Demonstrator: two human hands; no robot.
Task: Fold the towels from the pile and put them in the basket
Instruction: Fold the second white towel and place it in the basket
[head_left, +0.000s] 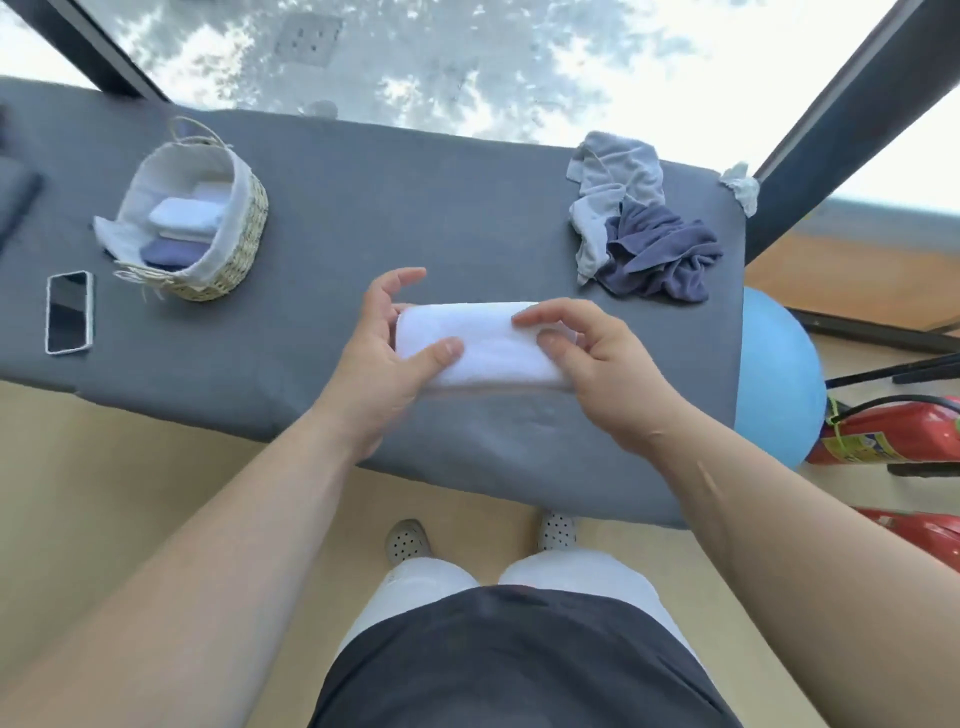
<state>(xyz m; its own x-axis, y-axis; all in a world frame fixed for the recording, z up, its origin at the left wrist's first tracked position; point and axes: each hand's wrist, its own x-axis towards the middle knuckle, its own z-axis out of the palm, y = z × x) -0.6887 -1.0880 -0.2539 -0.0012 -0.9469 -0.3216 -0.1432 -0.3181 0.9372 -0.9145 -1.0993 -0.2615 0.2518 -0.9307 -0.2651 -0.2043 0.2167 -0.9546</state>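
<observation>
From the head camera, a grey cloth-covered table (415, 208) runs across the picture. A white towel (488, 348), folded into a long strip, lies on the table near its front edge, right in front of the person. The left hand (379, 358) grips the strip's left end, with the thumb pressed on top and the fingers curved round the far side. The right hand (597, 374) pinches the right end, its fingertips and thumb resting on the top layer.

Far left on the table stands the woven basket (249, 234) with a cloth lining. Inside it lie a folded white piece (187, 213) and a folded blue piece (166, 254). A phone (69, 312) lies face up just beside the basket, nearer the front edge.

Well to the right, near the table's end, sits the unfolded pile: a light grey towel (613, 176) touching and partly over a dark blue towel (660, 254). A small pale rag (740, 184) sits at the far right corner.

Beyond the table's right end a blue ball (779, 374) rests on the floor, beside a red fire extinguisher (893, 431)
</observation>
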